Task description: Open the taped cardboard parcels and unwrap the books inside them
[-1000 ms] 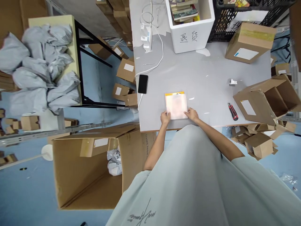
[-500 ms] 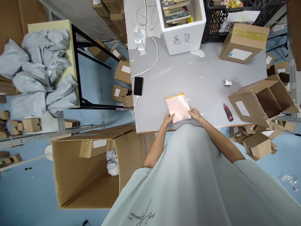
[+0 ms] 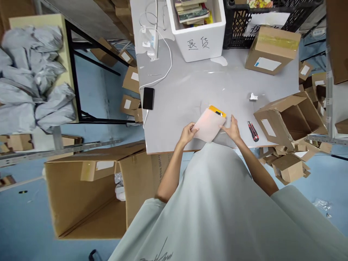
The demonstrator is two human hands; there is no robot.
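Observation:
A flat, pale pink packet [image 3: 208, 125] with a yellow strip along its top edge is tilted over the front of the grey table. I cannot make out what kind of packet it is. My left hand [image 3: 188, 133] is closed on its left edge, thumb on top. At the packet's right edge, my right hand [image 3: 232, 129] has its fingers spread, with the thumb close to or touching the edge. A red and black utility knife [image 3: 253, 131] lies to the right of that hand.
On the grey table [image 3: 187, 94] lie a plugged-in black phone [image 3: 148, 98] and a crumpled white scrap [image 3: 253, 96]. A white foam box [image 3: 199, 43] of books, a black crate [image 3: 239, 27] and a closed carton [image 3: 272, 49] stand behind. An open carton [image 3: 268, 117] is right; a large one [image 3: 89, 203] is lower left.
The packet has turned clockwise and its yellow strip shows more widely. My right hand has loosened its pinch and spread its fingers. The whole view has shifted slightly.

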